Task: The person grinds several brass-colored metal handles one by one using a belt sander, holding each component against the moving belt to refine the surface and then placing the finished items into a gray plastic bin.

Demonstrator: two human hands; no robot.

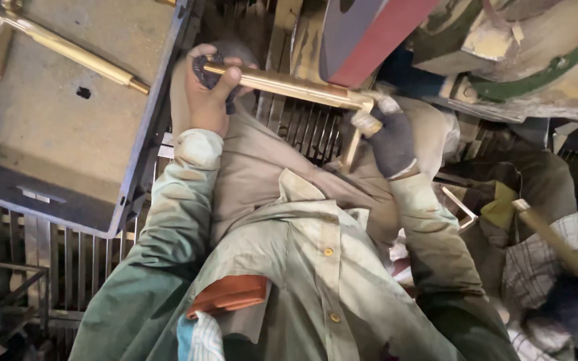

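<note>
Metal grating (306, 124) lies below; left hand (207, 90) and gloved right hand (391, 137) both grip a brass L-shaped bar (289, 85) against the sanding belt (369, 30).

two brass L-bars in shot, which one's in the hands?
The brass bar under the belt, held by left hand and gloved right hand. The other bar lies untouched in the grey tray.

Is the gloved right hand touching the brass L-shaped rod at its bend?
Touching. The head view shows the right hand closed around the bend of the brass rod.

The sanding belt (369, 33) runs off the top edge; the brass handle (289, 85) passes partly beneath it.
</note>
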